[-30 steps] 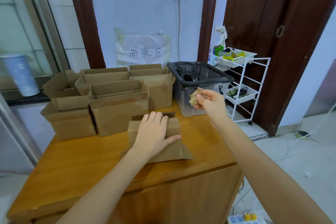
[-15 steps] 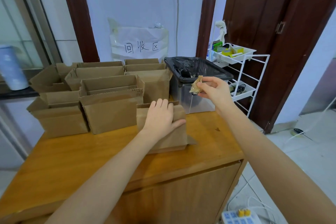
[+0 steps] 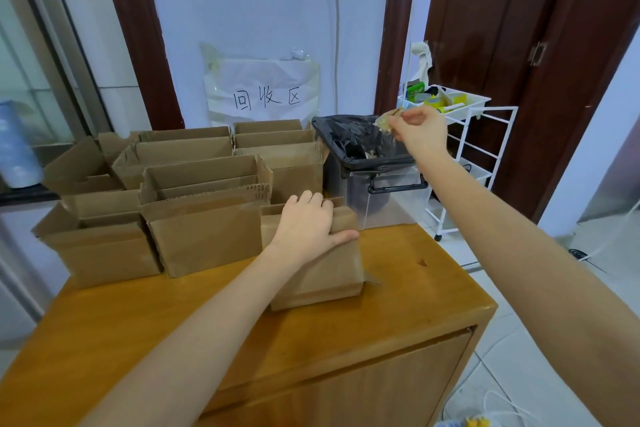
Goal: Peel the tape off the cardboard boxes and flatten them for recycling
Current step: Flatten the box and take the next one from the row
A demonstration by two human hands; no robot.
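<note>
At the far left, well away from both hands, a pale blue roll stands on a dark ledge behind glass. On the wooden cabinet a cluster of open cardboard boxes stands with flaps up, filling the space to the left of the left hand's fingers and behind them. The left hand lies on top of a smaller cardboard box, which sits on the cabinet top just to the right of the cluster; the four fingers curl over its far upper edge and the thumb stretches out to the right along its near face, so the hand grips the top of that box. On the wall beyond those fingertips hangs a sheet of paper with handwritten characters, under a socket with a cord running down. To the right of the left hand's fingers and farther back stands a clear bin lined with a black bag. Above the bin's right edge the right hand pinches a crumpled wad of tape between thumb and fingertips, the other fingers curled in; the wad sticks out to the left of the fingers, over the bag's opening. Behind and to the right of those fingers is a white wire cart with small items in its top tray, in front of a dark wooden door.
</note>
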